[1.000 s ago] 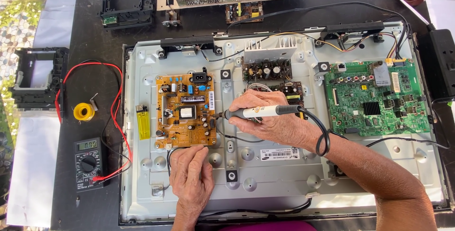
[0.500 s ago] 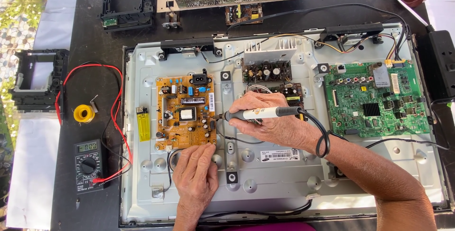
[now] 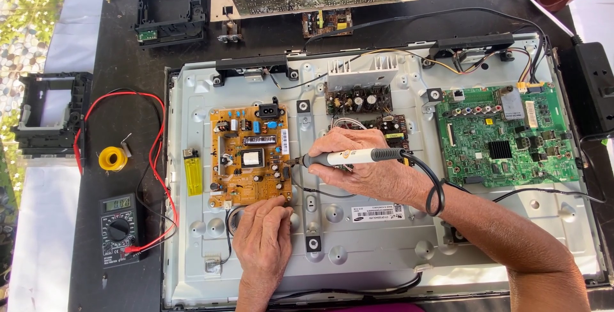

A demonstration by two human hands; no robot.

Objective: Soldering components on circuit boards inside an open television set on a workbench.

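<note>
My right hand grips a white and grey soldering iron whose tip points left at the right edge of an orange-brown power board. My left hand lies palm down on the grey metal back panel, its fingertips at the lower right corner of that board, next to a coil of thin wire. Whether the fingers pinch anything is hidden. The iron's black cord loops around my right wrist.
A green main board sits at the panel's right, a small dark board at its top centre. A yellow lighter, yellow solder spool, multimeter with red leads, black plastic frames and a power strip surround it.
My left hand has slid up toward the power board's lower right corner. My right hand and the soldering iron have stayed near the board's right edge.
</note>
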